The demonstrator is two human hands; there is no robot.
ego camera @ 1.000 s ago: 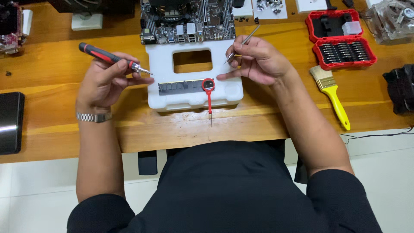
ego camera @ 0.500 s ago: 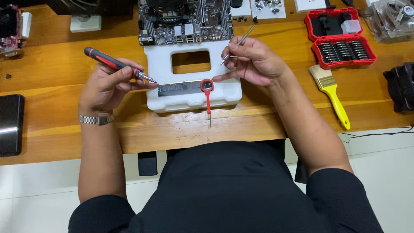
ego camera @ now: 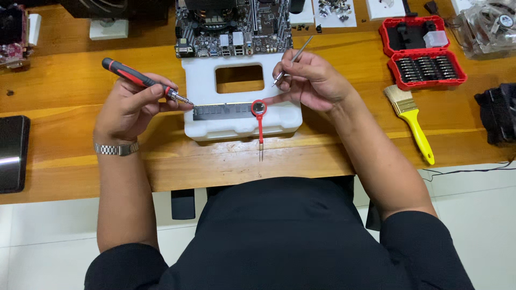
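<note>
Looking down from the head camera, I see my left hand (ego camera: 131, 107) wrapped around a red and black screwdriver (ego camera: 144, 80), its tip touching the left end of a dark memory stick (ego camera: 223, 111). My right hand (ego camera: 312, 80) pinches a thin metal tool (ego camera: 292, 60) between thumb and fingers, its point aimed down at the white foam block (ego camera: 204, 80) near the cutout. Both hands are closed on their tools, neither spread wide.

That stick lies flat along the front part of the block, and a red tweezer-like tool (ego camera: 260, 129) with a round head sits at its right end, its legs hanging over the block's front edge toward me.

Room for moving: the block sits near the front edge of the wooden table (ego camera: 64, 156), so little bare wood is left in front of it. Just behind the block, touching or nearly so, is a circuit board (ego camera: 234, 27). To my left the wood is open as far as a dark flat device (ego camera: 12, 153) at the table edge. To my right lie a yellow-handled brush (ego camera: 411, 121) and, further back, an open red bit case (ego camera: 422, 51), both well apart from the right hand.

Below the table edge I see pale floor tiles.
</note>
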